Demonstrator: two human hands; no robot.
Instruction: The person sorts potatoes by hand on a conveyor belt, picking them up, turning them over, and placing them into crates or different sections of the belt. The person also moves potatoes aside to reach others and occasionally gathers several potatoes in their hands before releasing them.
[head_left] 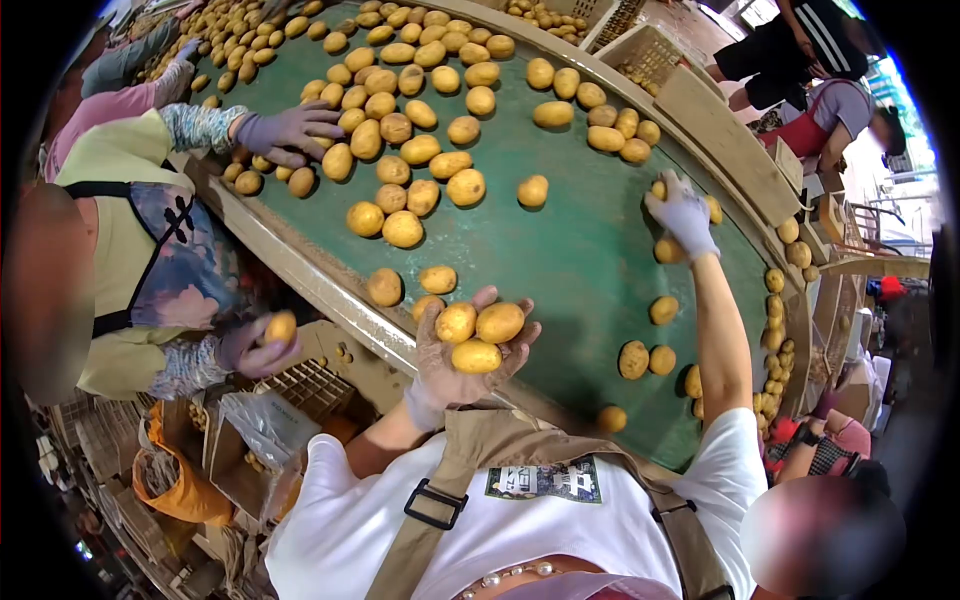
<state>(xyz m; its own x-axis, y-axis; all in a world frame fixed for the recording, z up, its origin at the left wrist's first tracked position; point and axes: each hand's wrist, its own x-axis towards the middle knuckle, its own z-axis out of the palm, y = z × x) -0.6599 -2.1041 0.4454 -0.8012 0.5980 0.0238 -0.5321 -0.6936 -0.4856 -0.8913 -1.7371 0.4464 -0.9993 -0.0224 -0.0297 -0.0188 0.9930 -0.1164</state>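
Observation:
My left hand (pixel 465 355), in a thin dirty glove, is turned palm up near the belt's front edge, its fingers curled around several yellow potatoes (pixel 476 356). Farther out on the right, my right hand (pixel 683 218) wears a pale glove and reaches down over the green belt (pixel 590 270). Its fingers are bent around a potato (pixel 658 190), with another potato (pixel 668 250) beside the palm. More potatoes lie scattered between and beyond both hands.
At the left, a co-worker's gloved hand (pixel 290 133) rests by potatoes on the belt, and the other holds a potato (pixel 281 326). A metal rim (pixel 330 295) edges the belt. An orange bag (pixel 178 480) and crates stand below left. More people are at the right.

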